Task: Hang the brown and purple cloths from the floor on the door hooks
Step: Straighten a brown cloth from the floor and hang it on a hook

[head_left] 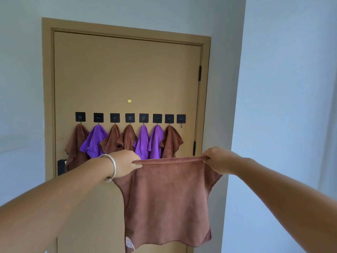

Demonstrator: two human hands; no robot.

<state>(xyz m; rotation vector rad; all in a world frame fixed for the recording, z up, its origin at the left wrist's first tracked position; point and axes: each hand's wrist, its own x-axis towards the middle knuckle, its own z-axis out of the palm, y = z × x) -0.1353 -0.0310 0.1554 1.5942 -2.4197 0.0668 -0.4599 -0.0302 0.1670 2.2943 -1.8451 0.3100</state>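
Nearest, the left hand (125, 164) and right hand (218, 160) each pinch a top corner of a brown cloth (166, 199) — stretched flat between them. Beyond, the door (127, 73) carries eight hooks — the rightmost hook (181, 119) bare.

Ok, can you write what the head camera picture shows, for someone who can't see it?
Two hands, left hand and right hand, hold a brown cloth stretched by its top edge before a tan door. Seven of eight black hooks hold brown and purple cloths; the rightmost hook is empty.
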